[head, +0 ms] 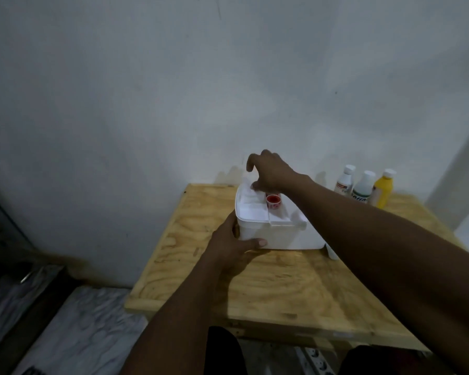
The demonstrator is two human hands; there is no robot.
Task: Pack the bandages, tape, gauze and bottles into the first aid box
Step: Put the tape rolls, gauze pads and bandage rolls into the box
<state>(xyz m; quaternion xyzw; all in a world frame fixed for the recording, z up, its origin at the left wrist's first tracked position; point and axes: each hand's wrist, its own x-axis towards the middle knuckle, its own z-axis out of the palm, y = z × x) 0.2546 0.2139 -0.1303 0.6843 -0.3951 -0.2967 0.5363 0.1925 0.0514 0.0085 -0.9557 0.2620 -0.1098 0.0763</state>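
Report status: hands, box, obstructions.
Left hand grips first aid box corner. Right hand over its tray, grasp unclear. Three bottles unpacked, far right. Nothing blocking.

Both forearms were extended forward. The left hand [234,240] was clamped on a corner of the first aid box [287,238]; the right hand [271,173] was held higher, fingers bent downward.

Open wood of your table [282,288] stretches from the first aid box [282,236] toward 6 and 9 o'clock. The wall [173,104] closes off 12 o'clock just behind the box. Three bottles [363,186] stand together at 2 o'clock, near the wall. Your right forearm [377,234] crosses from 4 o'clock.
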